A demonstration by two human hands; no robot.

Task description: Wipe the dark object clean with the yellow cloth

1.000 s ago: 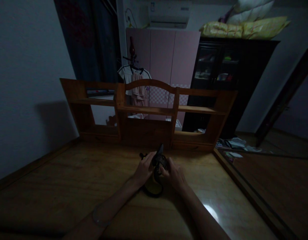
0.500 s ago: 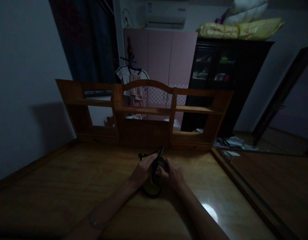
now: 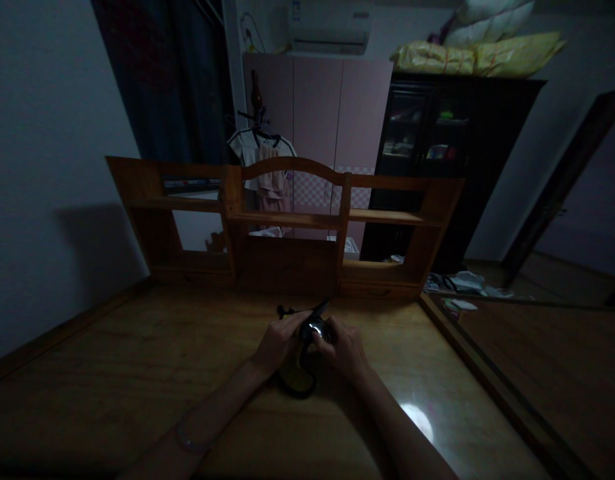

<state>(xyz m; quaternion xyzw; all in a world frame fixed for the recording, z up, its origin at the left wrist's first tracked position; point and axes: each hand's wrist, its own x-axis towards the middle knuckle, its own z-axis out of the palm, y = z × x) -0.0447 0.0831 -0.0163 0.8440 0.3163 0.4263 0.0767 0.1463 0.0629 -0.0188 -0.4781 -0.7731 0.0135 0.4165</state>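
Observation:
Both hands meet over a small dark object (image 3: 310, 328) with a shiny rounded spot and a thin black tip pointing up and right; in the dim light I cannot make out what it is. My left hand (image 3: 276, 341) curls around its left side. My right hand (image 3: 343, 345) grips its right side with bent fingers. Below the hands a dark yellowish pouch-like part (image 3: 296, 379) rests on the wooden tabletop (image 3: 137, 373). A thin bracelet (image 3: 187, 437) circles my left forearm.
A wooden shelf unit (image 3: 287, 227) stands along the tabletop's far edge. Behind it are a pink wardrobe (image 3: 332, 120), hanging clothes (image 3: 267, 167) and a dark glass-door cabinet (image 3: 437, 140) topped with bedding. A light reflection (image 3: 417, 421) lies on the table beside my right forearm.
The object has turned in my hands, so a shiny spot now faces up. Both hands stayed on it and shifted slightly left with the view.

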